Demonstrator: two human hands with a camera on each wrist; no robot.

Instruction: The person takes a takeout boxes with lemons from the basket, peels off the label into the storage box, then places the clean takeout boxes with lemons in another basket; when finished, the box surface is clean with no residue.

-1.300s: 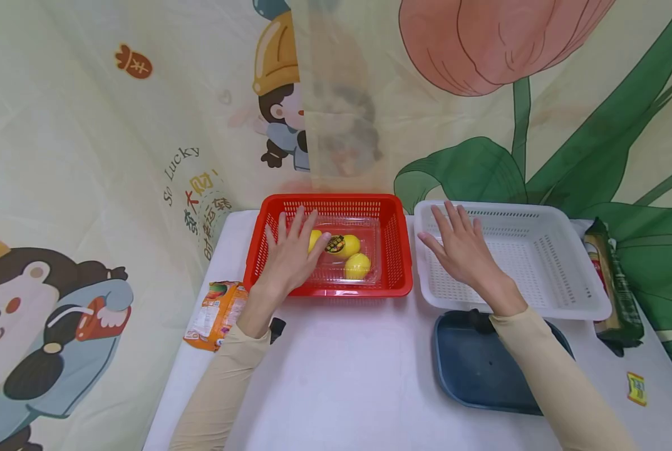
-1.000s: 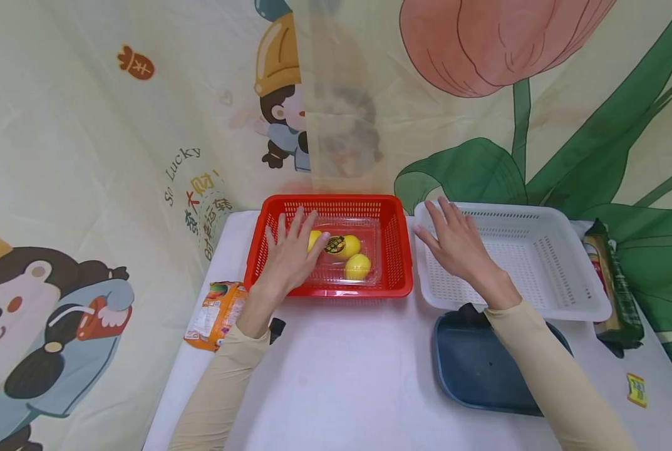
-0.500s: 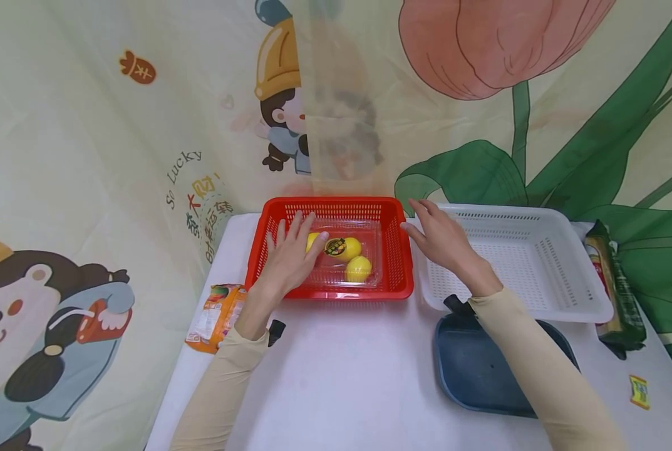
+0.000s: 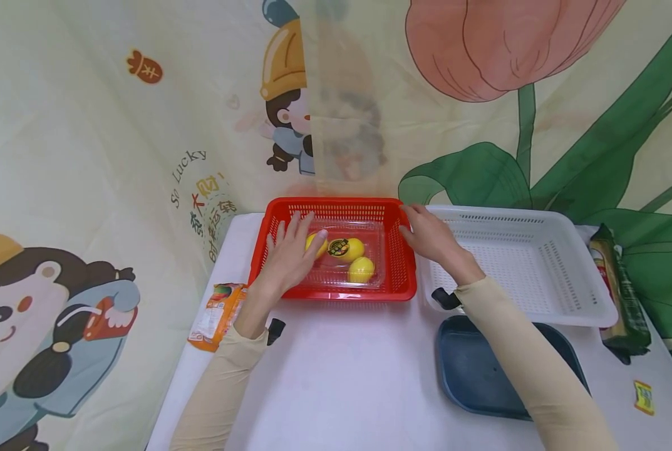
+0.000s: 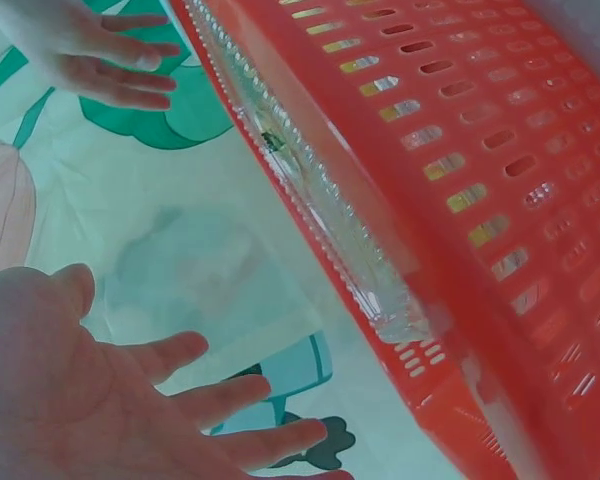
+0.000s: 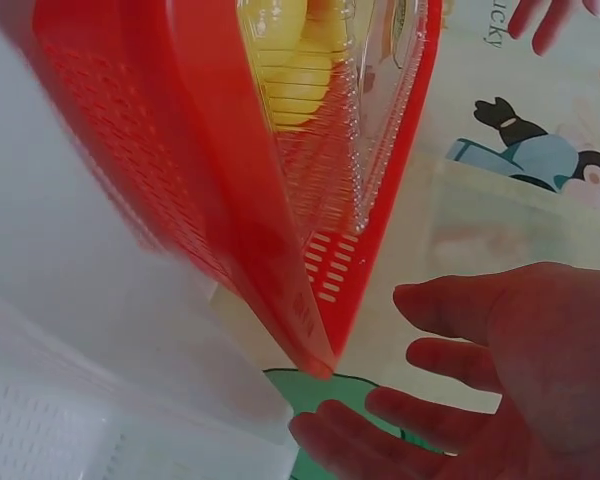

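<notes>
While your left hand (image 4: 287, 258), fingers spread, hangs by the left end of the red basket (image 4: 364, 294) holding a clear box (image 4: 371, 241) of yellow fruit (image 4: 361, 270), your right hand (image 4: 434, 238), fingers loose, hovers beside its right rim.

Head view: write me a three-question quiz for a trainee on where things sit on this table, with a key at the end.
1. Multiple choice: which colour is the basket that holds the clear box? A: white; B: red; C: blue.
2. True or false: the orange packet lies to the right of the clear box.
3. Short answer: what lies on the near side of the white basket?
Key: 1: B; 2: false; 3: the blue tray.
</notes>
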